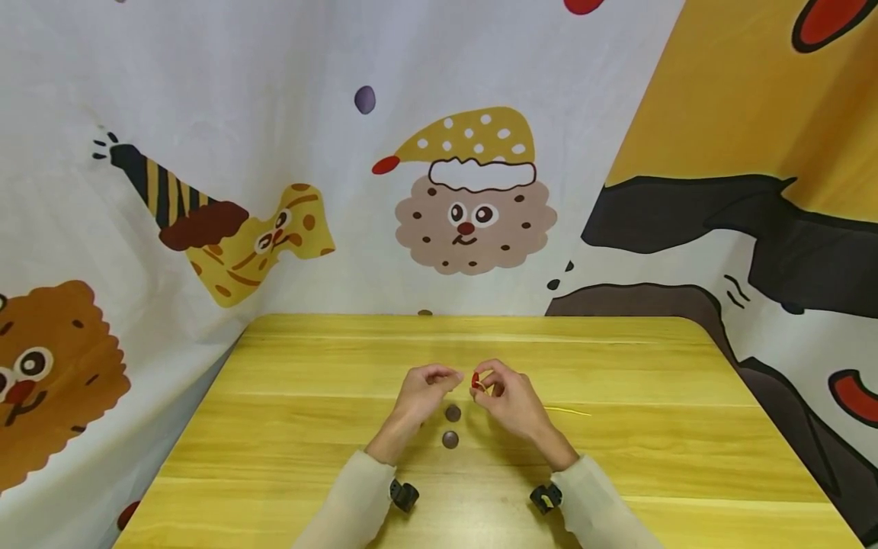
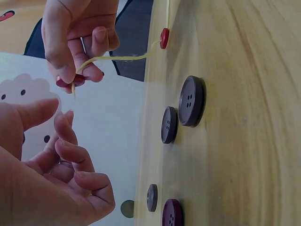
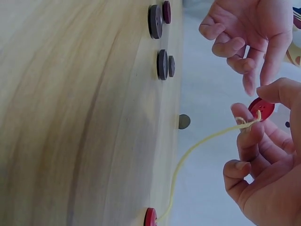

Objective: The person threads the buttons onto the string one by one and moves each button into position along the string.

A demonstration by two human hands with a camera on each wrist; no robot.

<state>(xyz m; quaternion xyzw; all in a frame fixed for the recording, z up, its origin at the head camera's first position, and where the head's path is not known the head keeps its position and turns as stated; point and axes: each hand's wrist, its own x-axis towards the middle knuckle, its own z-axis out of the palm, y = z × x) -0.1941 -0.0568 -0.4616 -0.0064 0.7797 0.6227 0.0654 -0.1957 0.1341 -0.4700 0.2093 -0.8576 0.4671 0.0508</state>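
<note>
My right hand pinches a red button between thumb and fingertips, above the table. A yellow string passes at a hole of this button, its short end sticking out in the left wrist view. The string runs down to a second red button at the tabletop. Close by, my left hand holds nothing; its thumb and forefinger are apart, pointing toward the held button. Below the hands lie a large dark button and a smaller dark one.
On the wooden table, a small grey button and a maroon button lie further to the left hand's side. More yellow string trails to the right. A cloth with printed cartoon figures hangs behind the table.
</note>
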